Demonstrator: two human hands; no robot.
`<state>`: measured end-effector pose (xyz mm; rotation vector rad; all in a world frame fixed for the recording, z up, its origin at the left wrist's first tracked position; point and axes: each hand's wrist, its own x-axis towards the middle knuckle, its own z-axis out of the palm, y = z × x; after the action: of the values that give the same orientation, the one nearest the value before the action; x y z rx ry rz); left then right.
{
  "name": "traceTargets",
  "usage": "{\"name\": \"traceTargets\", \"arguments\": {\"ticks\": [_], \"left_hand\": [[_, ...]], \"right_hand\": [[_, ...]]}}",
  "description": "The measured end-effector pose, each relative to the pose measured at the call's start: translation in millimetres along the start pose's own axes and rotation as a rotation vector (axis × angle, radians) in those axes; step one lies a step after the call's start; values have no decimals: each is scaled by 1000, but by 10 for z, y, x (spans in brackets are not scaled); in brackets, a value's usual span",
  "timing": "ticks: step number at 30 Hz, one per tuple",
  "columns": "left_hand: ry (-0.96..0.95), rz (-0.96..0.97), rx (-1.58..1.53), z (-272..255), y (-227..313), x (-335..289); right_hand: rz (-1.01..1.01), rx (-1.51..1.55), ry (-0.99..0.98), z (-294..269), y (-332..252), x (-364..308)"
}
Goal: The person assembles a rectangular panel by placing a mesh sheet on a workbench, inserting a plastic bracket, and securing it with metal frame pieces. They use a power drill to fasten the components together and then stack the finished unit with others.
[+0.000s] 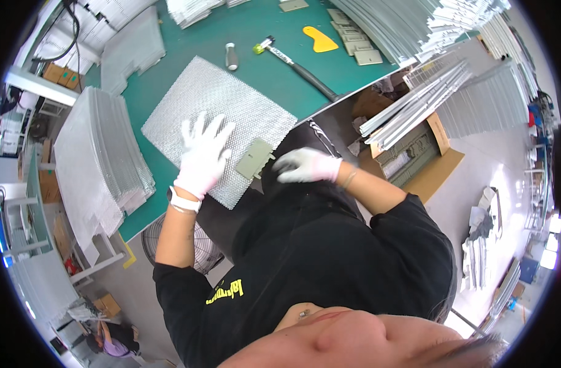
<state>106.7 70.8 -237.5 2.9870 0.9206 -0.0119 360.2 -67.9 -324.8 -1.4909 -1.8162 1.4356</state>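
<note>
A silver, nearly square honeycomb panel [249,113], with no clear long axis, overhangs the green table's [262,76] near edge, one corner toward the wearer; bare tabletop lies beyond. The left hand [203,153] spreads open on it, near a tabbed grey-green plate [254,159]. The right hand's [305,165] blurred grip is unclear.

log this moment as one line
left grip: spread on mesh panel; right grip: blurred, near plate; plate: grey-green, on mesh panel; hammer: on table
</note>
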Motion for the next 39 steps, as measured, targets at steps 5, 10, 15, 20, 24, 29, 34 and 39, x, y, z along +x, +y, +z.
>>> {"name": "traceTargets", "arguments": {"ticks": [5,10,15,20,24,29,34,39], "left_hand": [[-39,-105,-165,68,629,-215],[95,-47,-65,33,235,-66],[-58,-91,-98,-31,660,-198],[103,-118,-23,179,272,-189],[408,5,-171,35,377,-146],[-101,-109,-1550,236,1210,-26],[449,-37,-1284,967,1158,51],[1170,-152,-1856,-94,791,-218]], "right_hand": [[874,-1012,152,-876,1135,-890],[706,-1016,119,-1132,1766,-1405],[710,-920,73,-1201,1848,-1313],[421,-1108,119,-1395,1509,-1223],[-2,-1037,469,-1365,530,-1016],[-608,-794,397,-831,-1086,-587],[-1038,-647,481,-151,-1469,-205],[-567,-40,617,187,-173,-175]]}}
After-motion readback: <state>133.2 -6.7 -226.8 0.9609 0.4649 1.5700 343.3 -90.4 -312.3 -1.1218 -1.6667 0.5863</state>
